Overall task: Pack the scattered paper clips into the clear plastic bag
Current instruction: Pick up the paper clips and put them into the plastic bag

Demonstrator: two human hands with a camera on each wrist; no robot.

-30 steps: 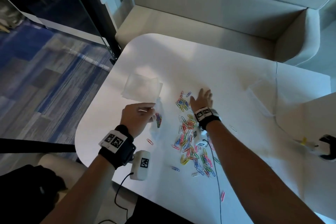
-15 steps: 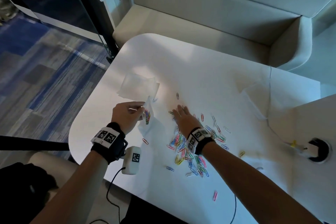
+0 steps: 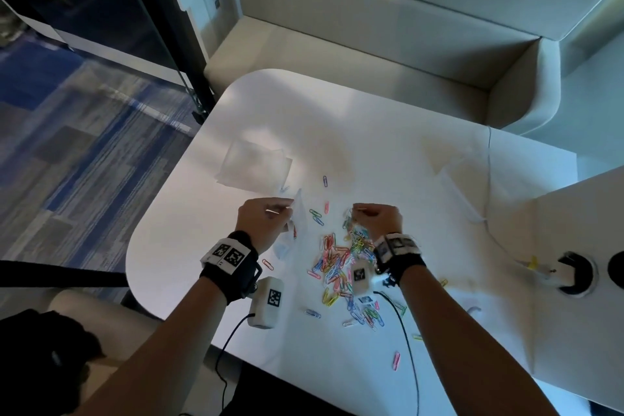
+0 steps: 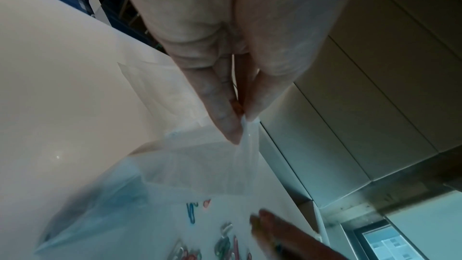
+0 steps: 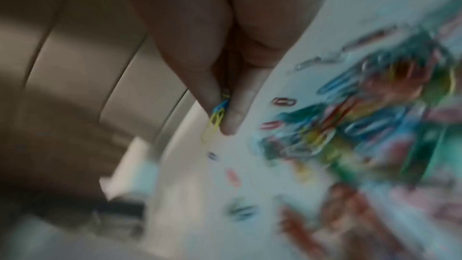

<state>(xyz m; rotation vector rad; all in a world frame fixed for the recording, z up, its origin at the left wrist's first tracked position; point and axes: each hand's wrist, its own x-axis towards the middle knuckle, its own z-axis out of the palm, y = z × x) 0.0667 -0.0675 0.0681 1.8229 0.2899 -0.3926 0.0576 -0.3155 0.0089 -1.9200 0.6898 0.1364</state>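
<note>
Several paper clips (image 5: pixel 217 118), yellow and blue, now sit pinched between the thumb and fingertips of the right hand (image 3: pixel 376 218), which half a second ago lay flat and spread on the pile of clips (image 3: pixel 344 267); it has since curled up and lifted just above the far edge of that pile. That suggests a fresh batch is gathered and ready to go across to the clear plastic bag (image 3: pixel 297 223), which the left hand (image 3: pixel 265 221) holds by its top edge in a narrow thumb-and-finger pinch, as it did a second ago. The bag hangs just left of the pile with its lower part down on the white table (image 3: pixel 371 132), and a few coloured clips already show inside it. Most clips are still loose on the table, with strays lying well apart from the heap, so the job looks far from done. No brand or readable writing shows anywhere; the wrist bands (image 3: pixel 228 255) and the small white camera units (image 3: pixel 268 300) carry only black-and-white square marker patterns.
</note>
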